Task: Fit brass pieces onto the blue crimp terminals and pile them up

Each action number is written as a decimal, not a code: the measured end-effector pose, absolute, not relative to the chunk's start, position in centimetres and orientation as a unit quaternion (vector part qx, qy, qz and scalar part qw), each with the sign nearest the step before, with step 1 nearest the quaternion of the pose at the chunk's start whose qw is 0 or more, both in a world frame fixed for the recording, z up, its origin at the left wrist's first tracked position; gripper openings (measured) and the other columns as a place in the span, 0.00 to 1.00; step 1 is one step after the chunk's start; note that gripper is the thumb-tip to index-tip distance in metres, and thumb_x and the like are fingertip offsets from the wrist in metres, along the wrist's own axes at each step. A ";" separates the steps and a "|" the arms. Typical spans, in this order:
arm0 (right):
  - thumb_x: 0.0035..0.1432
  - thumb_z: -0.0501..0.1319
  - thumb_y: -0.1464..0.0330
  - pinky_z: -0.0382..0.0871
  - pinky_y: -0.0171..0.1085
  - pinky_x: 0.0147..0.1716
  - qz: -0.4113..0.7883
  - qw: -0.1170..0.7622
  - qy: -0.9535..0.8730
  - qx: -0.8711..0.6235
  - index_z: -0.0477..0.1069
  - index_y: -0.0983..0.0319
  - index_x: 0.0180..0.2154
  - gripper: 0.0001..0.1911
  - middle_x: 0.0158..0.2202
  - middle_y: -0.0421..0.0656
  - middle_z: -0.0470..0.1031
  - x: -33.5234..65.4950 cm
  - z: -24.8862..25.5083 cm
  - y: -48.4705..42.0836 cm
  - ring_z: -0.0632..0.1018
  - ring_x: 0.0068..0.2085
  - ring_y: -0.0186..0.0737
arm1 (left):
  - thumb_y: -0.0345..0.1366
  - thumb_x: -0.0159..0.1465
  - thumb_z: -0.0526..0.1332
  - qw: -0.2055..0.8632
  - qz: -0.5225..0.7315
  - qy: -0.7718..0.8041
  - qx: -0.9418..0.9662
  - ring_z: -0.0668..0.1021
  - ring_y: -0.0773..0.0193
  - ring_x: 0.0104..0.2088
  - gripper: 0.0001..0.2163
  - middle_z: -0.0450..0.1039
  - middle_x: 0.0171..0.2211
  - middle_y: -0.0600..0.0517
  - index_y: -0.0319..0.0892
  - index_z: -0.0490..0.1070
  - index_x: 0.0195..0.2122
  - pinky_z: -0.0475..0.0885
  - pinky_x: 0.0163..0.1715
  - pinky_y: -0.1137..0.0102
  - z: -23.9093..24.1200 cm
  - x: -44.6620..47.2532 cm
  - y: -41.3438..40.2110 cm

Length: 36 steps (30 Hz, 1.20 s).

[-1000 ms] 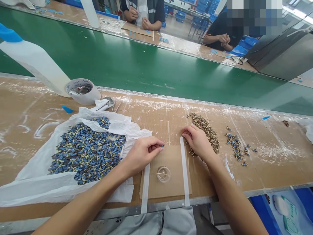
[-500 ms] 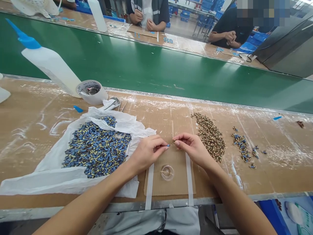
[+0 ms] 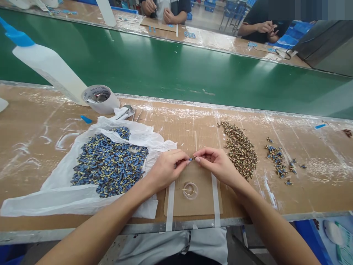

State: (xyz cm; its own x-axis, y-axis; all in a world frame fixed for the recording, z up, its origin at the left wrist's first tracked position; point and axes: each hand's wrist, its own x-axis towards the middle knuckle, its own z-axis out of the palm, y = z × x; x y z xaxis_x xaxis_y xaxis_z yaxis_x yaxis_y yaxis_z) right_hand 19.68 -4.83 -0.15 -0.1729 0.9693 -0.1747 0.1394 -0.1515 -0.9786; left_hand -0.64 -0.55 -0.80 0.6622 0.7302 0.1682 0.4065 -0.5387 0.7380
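Between thumb and forefinger, my left hand [image 3: 168, 166] pinches a small blue piece [image 3: 190, 159]. My right hand [image 3: 213, 163] is closed in a pinch on a tiny brown-and-gold piece [image 3: 194, 158], and the two pieces meet or nearly meet between my fingertips. To the left, a heap of small blue, yellow and dark pieces [image 3: 110, 165] lies on a white plastic sheet [image 3: 63, 197]. Beside my right hand is a pile of tiny brown-and-gold pieces [image 3: 239, 151]. Below my hands, a small clear round dish [image 3: 191, 191] with a thin stick across it sits on a taped cardboard sheet [image 3: 193, 208].
Clusters of blue-and-brown pieces [image 3: 277, 158] lie at the right. A white squeeze bottle [image 3: 52, 70] leans near a tape roll [image 3: 102, 103]. Beyond the table runs a green belt [image 3: 154, 70], with two people's hands [image 3: 168, 15] working across it.
My hands have drawn together, bringing the blue piece and the brown-and-gold piece up against each other or nearly so. The camera view has shifted slightly.
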 end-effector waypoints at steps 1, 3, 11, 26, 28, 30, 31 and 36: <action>0.58 0.63 0.66 0.71 0.37 0.37 0.549 0.375 -0.534 -0.522 0.76 0.62 0.39 0.08 0.35 0.44 0.78 19.7 -0.2 -4.9 0.77 0.37 0.37 | 0.30 0.65 0.59 0.342 0.233 0.336 0.846 0.73 0.65 0.33 0.04 0.74 0.31 0.52 0.40 0.74 0.35 0.65 0.33 0.72 -0.8 -0.6 -0.5; 0.58 0.63 0.66 0.71 0.37 0.38 0.543 0.373 -0.540 -0.524 0.75 0.62 0.38 0.07 0.36 0.44 0.78 19.7 -0.3 -4.9 0.77 0.37 0.38 | 0.30 0.65 0.59 0.338 0.229 0.334 0.850 0.73 0.65 0.33 0.04 0.73 0.31 0.52 0.39 0.73 0.34 0.65 0.33 0.71 -0.8 -0.6 -0.5; 0.59 0.63 0.65 0.71 0.35 0.36 0.549 0.373 -0.528 -0.529 0.75 0.63 0.38 0.08 0.35 0.44 0.78 19.3 -0.4 -4.9 0.77 0.35 0.36 | 0.30 0.66 0.58 0.308 0.236 0.307 0.869 0.73 0.65 0.32 0.06 0.73 0.30 0.52 0.39 0.73 0.35 0.66 0.34 0.71 -0.8 -0.6 -0.4; 0.58 0.63 0.62 0.71 0.37 0.35 0.549 0.364 -0.532 -0.532 0.73 0.63 0.38 0.10 0.34 0.44 0.77 19.2 -0.9 -5.1 0.77 0.34 0.37 | 0.30 0.67 0.54 0.230 0.209 0.287 0.906 0.70 0.65 0.30 0.08 0.71 0.29 0.51 0.38 0.73 0.35 0.64 0.31 0.70 -0.8 -0.7 -0.7; 0.58 0.63 0.62 0.70 0.36 0.32 0.549 0.360 -0.533 -0.534 0.73 0.63 0.37 0.10 0.31 0.43 0.76 19.2 -0.7 -5.2 0.75 0.31 0.36 | 0.30 0.67 0.54 0.216 0.200 0.283 0.913 0.70 0.65 0.29 0.08 0.70 0.28 0.51 0.38 0.72 0.34 0.63 0.30 0.70 -0.7 -0.8 -0.7; 0.58 0.63 0.63 0.68 0.35 0.30 0.542 0.353 -0.539 -0.539 0.74 0.64 0.36 0.10 0.31 0.43 0.76 19.1 -0.4 -5.3 0.74 0.30 0.35 | 0.30 0.67 0.54 0.198 0.188 0.279 0.920 0.70 0.65 0.29 0.09 0.70 0.28 0.51 0.38 0.72 0.32 0.63 0.30 0.70 -0.6 -0.7 -0.7; 0.58 0.63 0.62 0.67 0.34 0.30 0.539 0.349 -0.544 -0.541 0.74 0.64 0.36 0.10 0.31 0.43 0.76 19.1 -0.3 -5.3 0.74 0.30 0.35 | 0.30 0.67 0.54 0.188 0.183 0.276 0.925 0.70 0.65 0.29 0.09 0.70 0.28 0.51 0.38 0.71 0.32 0.62 0.29 0.70 -0.5 -0.7 -0.7; 0.57 0.64 0.61 0.66 0.34 0.27 0.555 0.321 -0.535 -0.550 0.74 0.65 0.34 0.12 0.27 0.41 0.74 19.2 0.3 -5.3 0.72 0.27 0.34 | 0.29 0.67 0.53 0.171 0.185 0.257 0.933 0.69 0.64 0.29 0.10 0.69 0.27 0.51 0.39 0.71 0.31 0.61 0.29 0.70 -0.6 -0.6 -0.8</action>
State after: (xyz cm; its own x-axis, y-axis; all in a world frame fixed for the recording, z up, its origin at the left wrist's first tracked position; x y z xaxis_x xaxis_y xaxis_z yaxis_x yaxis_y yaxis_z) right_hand 19.15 -5.31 0.27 -0.1891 0.9450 -0.2667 0.2324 -0.2208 -0.9472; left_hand -0.61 -0.78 -0.57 0.7999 0.5426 0.2565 0.4163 -0.8094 0.4142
